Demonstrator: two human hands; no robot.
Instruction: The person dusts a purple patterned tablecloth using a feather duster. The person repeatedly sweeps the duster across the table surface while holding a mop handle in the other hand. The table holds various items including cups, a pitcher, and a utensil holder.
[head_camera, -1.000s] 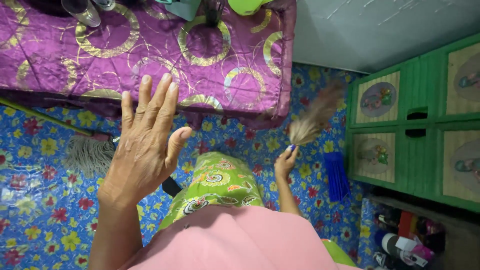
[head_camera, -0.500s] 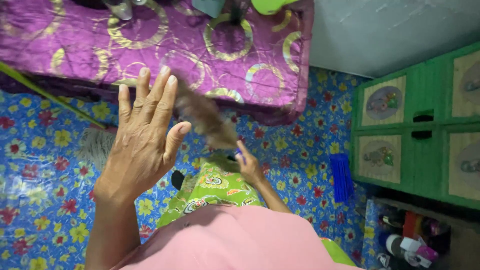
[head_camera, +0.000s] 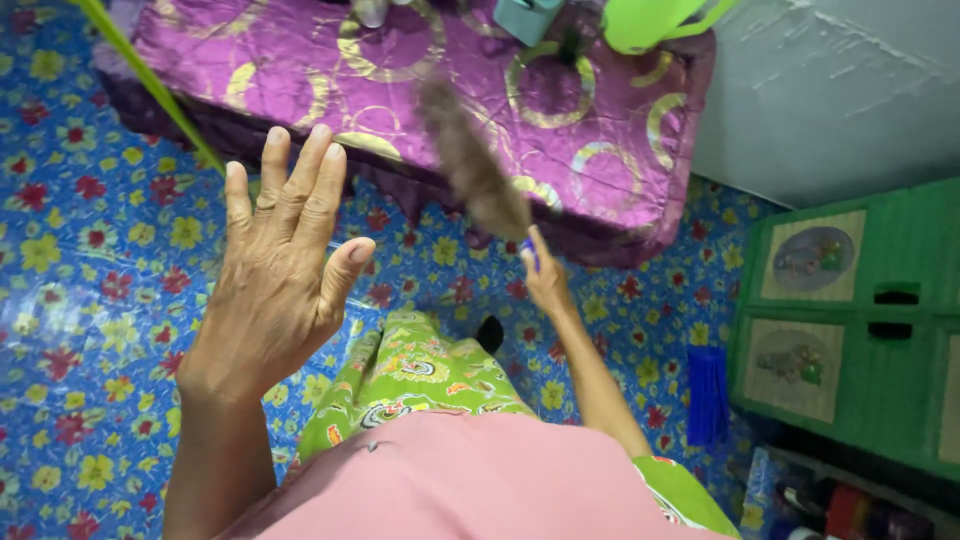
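My right hand (head_camera: 545, 280) grips a brown duster (head_camera: 470, 160), its blurred brush over the purple bed (head_camera: 300, 60). My left hand (head_camera: 275, 275) is raised, fully open, holding nothing.

Brush (head_camera: 470, 160) motion-blurred; its handle hidden in right hand (head_camera: 545, 285); bottles (head_camera: 850, 505) cut off

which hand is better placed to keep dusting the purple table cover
Right. The right hand already grips the duster, whose brush lies over the purple cover. The left hand is open, empty, and raised over the floor.
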